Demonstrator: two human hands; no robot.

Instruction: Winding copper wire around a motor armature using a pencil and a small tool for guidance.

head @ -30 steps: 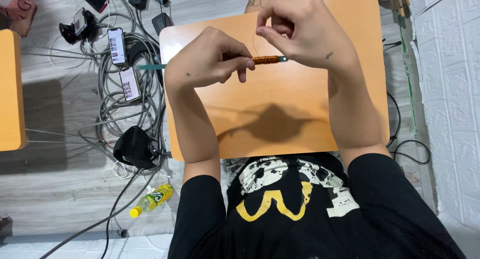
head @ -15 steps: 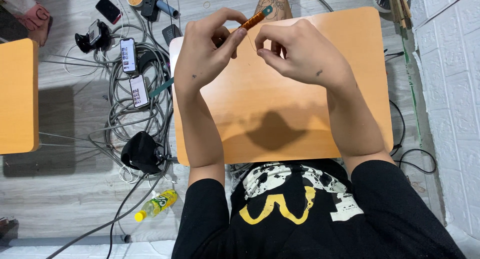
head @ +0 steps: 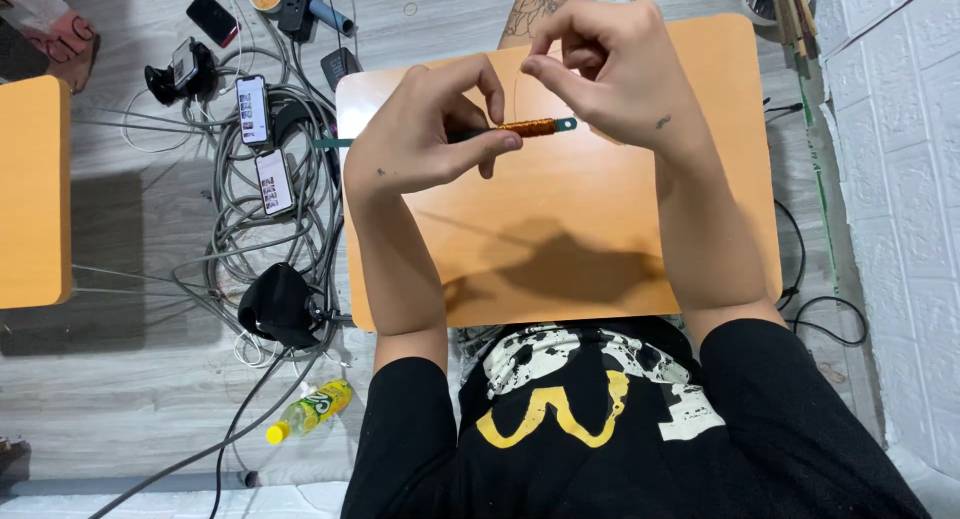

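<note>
We have a slim green rod [head: 470, 134] held level in the air above the far half of the orange counter [head: 600, 239], touching nothing below it. A tight coil of copper wire [head: 527, 128] sits around the rod toward its right end, and only the rod's small green tip shows past the coil.

Our left hand [head: 425, 144] is closed on the rod just left of the coil, thumb underneath and fingertips curled over the top. Our right hand [head: 615, 69] is above the coil's right end, thumb and forefinger pinched together on what looks like a very fine strand running down to the coil; the strand is almost too thin to make out, so we can't tell exactly where it meets the windings.

To lay the wire well, we judge that the left hand should grip firmly and keep the rod level, so each turn lies hard against the one beside it. The right hand should hold light, steady tension; too slack and the turns would likely loosen or cross, too hard and so fine a strand could snap. Keeping the pinch close to the coil should give us better control of where the wire lands.

On the floor off the counter's left edge lie tangled grey cables [head: 250, 229], two phones [head: 262, 144] and a small yellow-capped bottle [head: 310, 409], well apart from our work.
</note>
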